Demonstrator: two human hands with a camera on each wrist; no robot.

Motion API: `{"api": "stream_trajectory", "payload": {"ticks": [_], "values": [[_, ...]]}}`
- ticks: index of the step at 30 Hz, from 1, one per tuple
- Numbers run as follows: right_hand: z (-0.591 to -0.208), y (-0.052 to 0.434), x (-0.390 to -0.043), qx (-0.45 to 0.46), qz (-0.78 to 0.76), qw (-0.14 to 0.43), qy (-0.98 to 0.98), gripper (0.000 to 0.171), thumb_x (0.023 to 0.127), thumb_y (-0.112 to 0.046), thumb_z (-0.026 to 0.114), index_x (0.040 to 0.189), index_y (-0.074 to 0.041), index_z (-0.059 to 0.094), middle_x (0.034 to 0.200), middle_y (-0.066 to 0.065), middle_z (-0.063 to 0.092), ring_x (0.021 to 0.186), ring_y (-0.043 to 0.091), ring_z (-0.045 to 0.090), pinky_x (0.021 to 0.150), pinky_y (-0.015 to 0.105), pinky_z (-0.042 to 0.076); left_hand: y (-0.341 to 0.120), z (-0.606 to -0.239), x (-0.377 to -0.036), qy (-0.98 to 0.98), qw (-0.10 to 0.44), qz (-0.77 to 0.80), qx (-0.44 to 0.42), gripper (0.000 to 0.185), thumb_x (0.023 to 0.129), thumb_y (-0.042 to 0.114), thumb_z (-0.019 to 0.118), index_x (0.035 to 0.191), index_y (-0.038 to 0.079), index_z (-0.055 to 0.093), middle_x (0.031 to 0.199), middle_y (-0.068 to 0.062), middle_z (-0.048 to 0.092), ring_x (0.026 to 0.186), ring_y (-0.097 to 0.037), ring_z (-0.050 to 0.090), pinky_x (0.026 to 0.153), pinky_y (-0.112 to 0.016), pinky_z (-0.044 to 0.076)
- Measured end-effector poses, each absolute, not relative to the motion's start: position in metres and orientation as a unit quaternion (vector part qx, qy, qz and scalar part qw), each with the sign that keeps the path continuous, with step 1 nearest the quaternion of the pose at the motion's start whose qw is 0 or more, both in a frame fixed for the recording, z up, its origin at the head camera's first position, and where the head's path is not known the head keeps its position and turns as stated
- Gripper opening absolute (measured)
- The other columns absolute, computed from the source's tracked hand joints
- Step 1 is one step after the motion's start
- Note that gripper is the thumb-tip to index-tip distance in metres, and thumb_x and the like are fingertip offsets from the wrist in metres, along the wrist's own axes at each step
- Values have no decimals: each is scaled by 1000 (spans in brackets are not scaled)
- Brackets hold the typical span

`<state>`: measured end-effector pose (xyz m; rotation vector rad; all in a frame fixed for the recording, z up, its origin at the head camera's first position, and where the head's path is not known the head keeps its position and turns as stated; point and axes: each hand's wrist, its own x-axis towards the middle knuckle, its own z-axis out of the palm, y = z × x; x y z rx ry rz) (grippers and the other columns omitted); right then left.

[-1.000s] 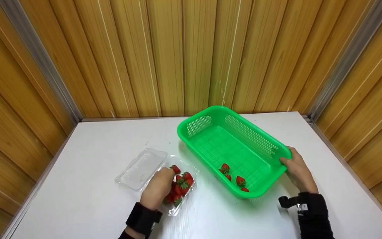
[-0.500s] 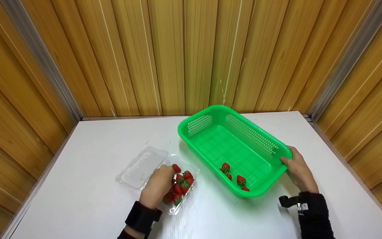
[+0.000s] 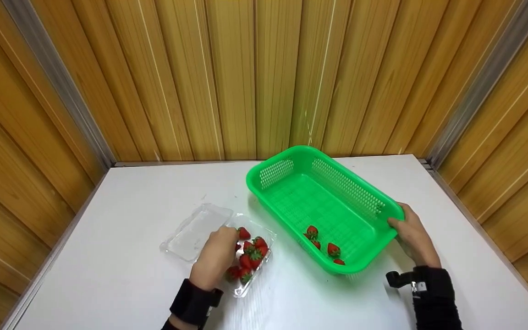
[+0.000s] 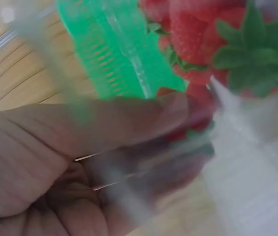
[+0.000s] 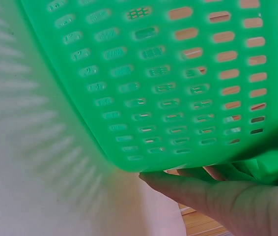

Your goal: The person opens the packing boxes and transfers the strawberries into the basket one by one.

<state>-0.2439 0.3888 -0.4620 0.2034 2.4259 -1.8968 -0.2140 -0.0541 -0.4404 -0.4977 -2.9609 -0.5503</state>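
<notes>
Worked with both hands on the white table (image 3: pixel 131 206). Curled the left hand (image 3: pixel 216 256) over the open clear plastic punnet (image 3: pixel 271 239), fingertips at the strawberry (image 3: pixel 244 233) lying at its far end. Probably had that berry pinched between thumb and forefinger, though the blurred left wrist view left the contact itself unclear. Kept the other berries (image 3: pixel 248 263) heaped in the punnet just below the hand, with the hinged lid (image 3: pixel 195 231) lying flat to the left.

Gripped the near right corner of the green perforated basket (image 3: pixel 291 201) with the right hand (image 3: pixel 410 236), thumb on the rim and fingers curled beneath. Held four strawberries (image 3: pixel 332 250) at the basket's near end, just right of the punnet.

Called for a light pinch at the berry's shoulders near the green cap, not a squeeze on the soft flesh. Called for a straight lift, clear of the thin punnet wall, so as not to drag the light tray. Called for a steady grip on the basket, and for a low release among the berries rather than a drop.

Found no brand, label or readable writing on punnet, basket or wrist straps.
</notes>
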Motion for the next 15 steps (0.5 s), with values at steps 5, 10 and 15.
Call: {"api": "stream_trajectory", "payload": {"ticks": [5,10,15], "values": [[-461,389,-244,72,-613,32,786,60,94,-1,36,146,5,6,140,28,24,119,33,40,90,32,48,-54,-434,-211,-969,51,-181,-162,31,66,-17,66,87,6,70,67,-3,59,58,-17,56,50,-26,44],[-461,389,-244,73,-613,38,785,60,95,-2,36,146,4,5,142,28,22,124,34,36,92,32,47,-54,-428,-211,-966,44,-203,-153,24,76,-15,60,85,5,70,71,-4,61,60,-15,54,51,-26,43],[-461,388,-245,72,-611,39,788,60,96,-2,35,147,4,4,143,29,21,126,36,34,95,34,45,-52,-421,-208,-963,52,-221,-145,25,80,-14,55,83,5,71,74,-5,64,63,-20,60,53,-30,48]]}}
